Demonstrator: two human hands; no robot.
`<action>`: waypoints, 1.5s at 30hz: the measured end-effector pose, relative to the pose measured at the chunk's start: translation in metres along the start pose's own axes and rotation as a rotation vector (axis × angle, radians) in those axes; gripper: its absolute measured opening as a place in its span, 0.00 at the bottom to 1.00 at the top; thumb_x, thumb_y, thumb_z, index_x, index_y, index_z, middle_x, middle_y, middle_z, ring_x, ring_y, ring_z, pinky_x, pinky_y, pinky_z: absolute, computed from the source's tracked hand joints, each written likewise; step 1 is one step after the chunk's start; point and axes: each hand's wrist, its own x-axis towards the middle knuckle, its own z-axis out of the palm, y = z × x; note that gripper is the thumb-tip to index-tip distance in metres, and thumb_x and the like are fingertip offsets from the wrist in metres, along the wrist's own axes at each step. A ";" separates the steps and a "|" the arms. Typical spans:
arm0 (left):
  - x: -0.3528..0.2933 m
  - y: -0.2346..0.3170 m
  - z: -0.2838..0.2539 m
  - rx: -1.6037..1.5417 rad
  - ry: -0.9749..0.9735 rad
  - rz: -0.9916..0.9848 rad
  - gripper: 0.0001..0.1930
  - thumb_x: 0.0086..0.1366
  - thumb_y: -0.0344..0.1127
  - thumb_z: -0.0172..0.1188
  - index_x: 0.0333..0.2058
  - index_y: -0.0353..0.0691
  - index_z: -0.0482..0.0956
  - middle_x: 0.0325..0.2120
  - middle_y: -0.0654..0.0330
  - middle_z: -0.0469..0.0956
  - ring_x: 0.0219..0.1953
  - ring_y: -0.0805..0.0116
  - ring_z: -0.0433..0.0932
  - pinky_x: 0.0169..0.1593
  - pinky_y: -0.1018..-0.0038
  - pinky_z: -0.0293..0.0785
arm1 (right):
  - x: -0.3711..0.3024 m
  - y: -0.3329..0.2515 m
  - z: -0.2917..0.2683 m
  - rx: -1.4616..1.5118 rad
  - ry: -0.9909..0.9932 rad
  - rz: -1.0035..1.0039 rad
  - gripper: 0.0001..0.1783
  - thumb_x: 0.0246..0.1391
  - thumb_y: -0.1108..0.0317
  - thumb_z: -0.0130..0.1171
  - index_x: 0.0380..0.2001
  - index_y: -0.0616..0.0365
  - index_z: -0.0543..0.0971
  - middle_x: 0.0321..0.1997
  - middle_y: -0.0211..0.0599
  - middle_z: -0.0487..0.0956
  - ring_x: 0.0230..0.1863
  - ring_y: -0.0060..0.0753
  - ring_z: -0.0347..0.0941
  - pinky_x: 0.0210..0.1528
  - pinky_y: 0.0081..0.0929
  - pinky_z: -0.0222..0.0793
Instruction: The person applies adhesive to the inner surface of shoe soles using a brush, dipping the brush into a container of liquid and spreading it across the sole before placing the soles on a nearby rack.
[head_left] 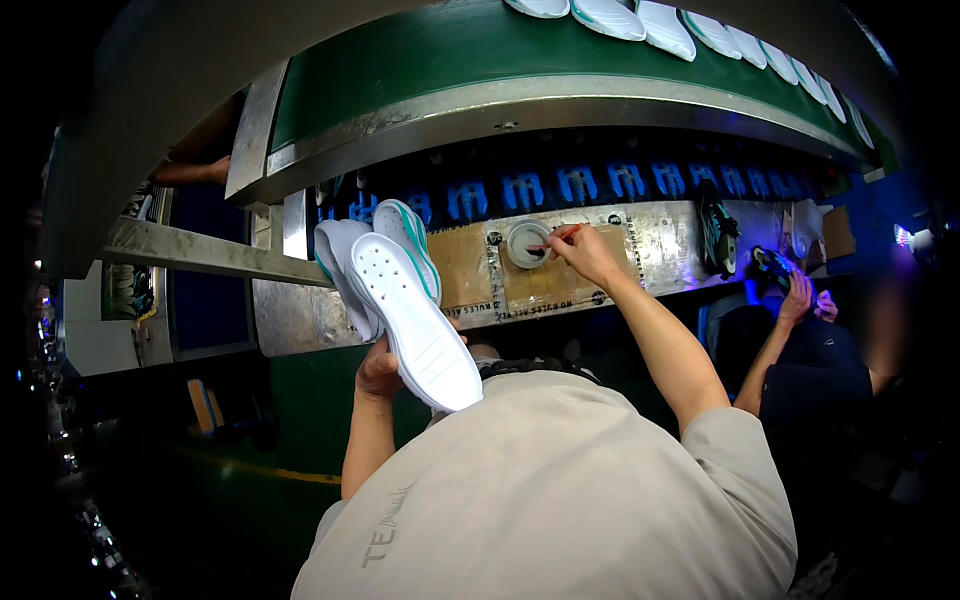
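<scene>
The left hand point(378, 372), partly hidden, holds a white sole point(412, 310) that overlaps other soles point(412, 237) by the table point(672, 242), while the right hand point(588, 254) pinches what seems a brush point(567, 234) at a cup point(513, 248) near blue fixtures point(577, 186).

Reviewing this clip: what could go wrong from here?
The right hand holds a red-handled brush at the open cup; a knock might tip it, as no hand steadies it. The left hand has the white sole overlapping other soles in view, so turning it may bump them.
</scene>
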 end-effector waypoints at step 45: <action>0.045 0.061 0.062 0.823 0.139 0.541 0.49 0.42 0.39 0.79 0.66 0.40 0.69 0.61 0.51 0.74 0.61 0.55 0.76 0.66 0.62 0.72 | -0.089 -0.128 -0.057 -0.048 -0.179 -0.702 0.07 0.60 0.66 0.70 0.39 0.55 0.90 0.36 0.32 0.88 0.37 0.31 0.81 0.42 0.29 0.78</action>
